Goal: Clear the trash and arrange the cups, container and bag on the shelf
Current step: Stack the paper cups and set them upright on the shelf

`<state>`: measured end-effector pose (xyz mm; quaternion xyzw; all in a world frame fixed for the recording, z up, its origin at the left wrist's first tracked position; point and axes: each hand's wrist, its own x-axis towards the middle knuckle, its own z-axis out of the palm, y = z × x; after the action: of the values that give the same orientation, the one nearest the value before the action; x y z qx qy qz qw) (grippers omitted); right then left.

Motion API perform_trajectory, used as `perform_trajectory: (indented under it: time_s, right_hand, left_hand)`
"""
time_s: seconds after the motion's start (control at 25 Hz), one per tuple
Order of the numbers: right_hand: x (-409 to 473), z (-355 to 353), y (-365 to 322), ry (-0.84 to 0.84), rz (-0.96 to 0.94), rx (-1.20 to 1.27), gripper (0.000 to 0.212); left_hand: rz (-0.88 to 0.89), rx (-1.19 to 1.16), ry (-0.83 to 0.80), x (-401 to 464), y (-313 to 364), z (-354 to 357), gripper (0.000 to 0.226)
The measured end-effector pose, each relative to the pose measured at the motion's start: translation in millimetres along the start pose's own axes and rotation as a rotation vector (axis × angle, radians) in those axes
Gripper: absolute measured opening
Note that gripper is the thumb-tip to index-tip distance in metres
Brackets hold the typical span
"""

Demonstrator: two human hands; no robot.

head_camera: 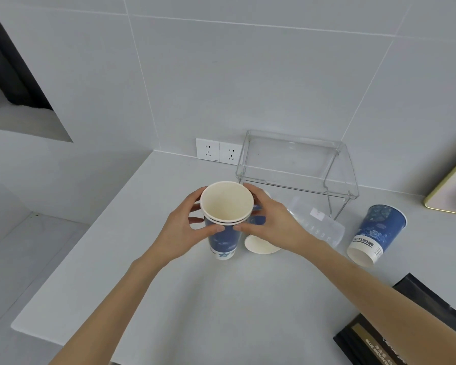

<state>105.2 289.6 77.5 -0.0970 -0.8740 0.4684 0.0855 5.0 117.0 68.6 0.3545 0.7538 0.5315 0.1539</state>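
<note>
Both hands hold a stack of blue paper cups [225,219] upright above the grey counter [169,299]; two or three nested rims show at its top. My left hand [182,227] grips its left side and my right hand [271,219] its right side. Under my right hand another blue cup [261,243] lies on its side, mouth towards me. A further blue cup [377,233] lies tipped over at the right. A clear plastic measuring container [319,225] lies between them. The clear acrylic shelf [298,164] stands behind, against the wall. A black bag [395,330] lies at the lower right.
A double wall socket [219,151] sits left of the shelf. A gold-rimmed tray [450,191] leans at the right edge. The counter's left edge drops to a lower floor area.
</note>
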Motion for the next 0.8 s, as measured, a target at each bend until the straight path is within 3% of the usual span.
perform_trajectory:
  time_s: [0.44, 0.8]
  right_hand:
    - [32.5, -72.9, -27.2, 0.219, -0.113, 0.201, 0.069]
    - [80.6, -126.7, -29.2, 0.181, -0.116, 0.233, 0.069]
  left_hand:
    - [0.149, -0.099, -0.121, 84.0, 63.6, -1.4, 0.068]
    - [0.187, -0.147, -0.138, 155.0, 78.4, 8.5, 0.070]
